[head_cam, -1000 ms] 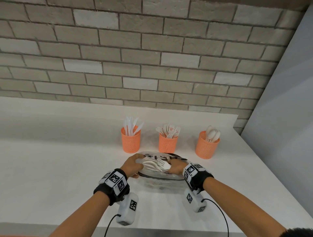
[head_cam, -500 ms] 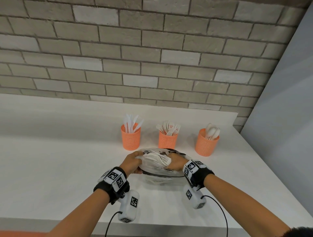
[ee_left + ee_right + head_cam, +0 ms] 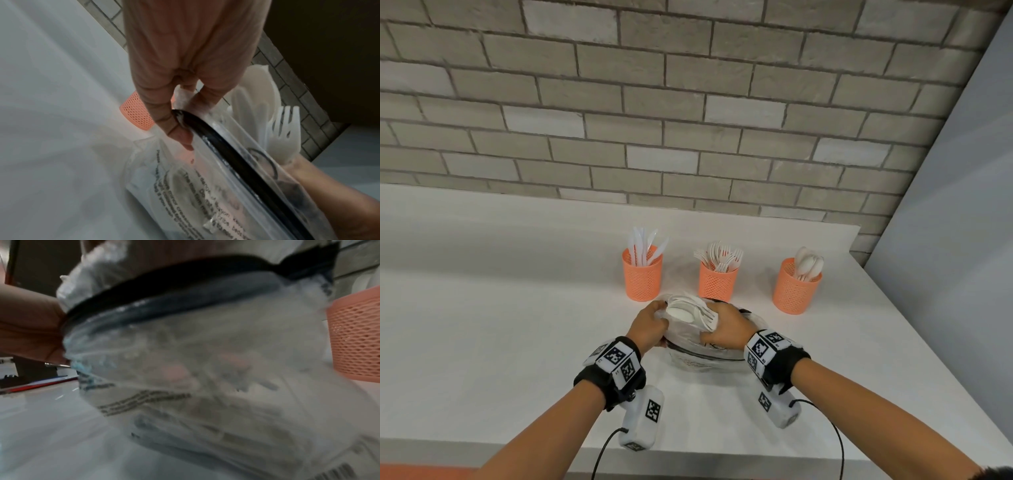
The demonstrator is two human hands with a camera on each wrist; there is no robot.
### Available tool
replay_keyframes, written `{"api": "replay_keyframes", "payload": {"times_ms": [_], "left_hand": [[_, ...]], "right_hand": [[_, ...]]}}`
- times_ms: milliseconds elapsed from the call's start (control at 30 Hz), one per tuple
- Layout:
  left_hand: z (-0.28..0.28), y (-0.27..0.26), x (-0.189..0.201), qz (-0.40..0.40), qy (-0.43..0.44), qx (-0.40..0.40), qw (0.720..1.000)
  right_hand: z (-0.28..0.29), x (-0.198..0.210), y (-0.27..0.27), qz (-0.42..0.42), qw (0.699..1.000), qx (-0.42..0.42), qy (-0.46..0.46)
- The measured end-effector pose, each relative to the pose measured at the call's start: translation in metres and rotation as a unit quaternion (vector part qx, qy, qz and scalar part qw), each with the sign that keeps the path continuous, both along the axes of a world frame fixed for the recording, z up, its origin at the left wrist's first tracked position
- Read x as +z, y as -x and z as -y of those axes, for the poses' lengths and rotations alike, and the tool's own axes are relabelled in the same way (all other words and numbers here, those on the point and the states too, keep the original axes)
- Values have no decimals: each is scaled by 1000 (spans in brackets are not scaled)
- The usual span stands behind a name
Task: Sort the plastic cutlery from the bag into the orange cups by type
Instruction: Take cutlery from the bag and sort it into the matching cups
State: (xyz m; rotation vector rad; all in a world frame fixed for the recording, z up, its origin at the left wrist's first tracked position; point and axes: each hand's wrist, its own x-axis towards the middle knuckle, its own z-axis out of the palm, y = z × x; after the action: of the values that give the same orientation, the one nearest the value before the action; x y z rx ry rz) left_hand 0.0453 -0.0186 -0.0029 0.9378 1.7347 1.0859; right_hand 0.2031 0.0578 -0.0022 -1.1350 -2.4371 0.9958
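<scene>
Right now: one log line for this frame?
left hand: holds bag rim | right hand: grips mixed cutlery bundle at bag mouth | cups: part-filled

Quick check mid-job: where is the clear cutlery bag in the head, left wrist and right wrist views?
Head: bag at centre, between both hands.
Left wrist: bag fills lower middle and right.
Right wrist: bag fills most of the frame, blurred.
Shared landmark: its black zip strip.

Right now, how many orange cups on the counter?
3, in a row behind the bag: left cup holds knives, middle cup forks, right cup spoons. None seems hidden.
</scene>
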Motion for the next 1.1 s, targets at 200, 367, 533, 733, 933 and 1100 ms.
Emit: {"api": "replay_keyframes", "payload": {"times_ms": [200,367,533,733,933,1100], "left_hand": [[6,2,3,-165,21,-31,986],[4,-11,53,-152,-215,109,959],[-12,-33,82,340,-90,22,936],[-36,-64,68,553,51,7,832],[-44,-86,85,596,19,-5,803],[-41,-99,97,583,26,4,812]], "right_hand": [[0,36,1,-186,974,-83,99],[-15,81,-3,-317,926,-144,146],[-25,117,1,-461,849,-196,168],[-12,125,3,-487,845,-189,115],[-2,110,0,-456,862,-218,46],[-2,92,0,-494,827,-261,66]]}}
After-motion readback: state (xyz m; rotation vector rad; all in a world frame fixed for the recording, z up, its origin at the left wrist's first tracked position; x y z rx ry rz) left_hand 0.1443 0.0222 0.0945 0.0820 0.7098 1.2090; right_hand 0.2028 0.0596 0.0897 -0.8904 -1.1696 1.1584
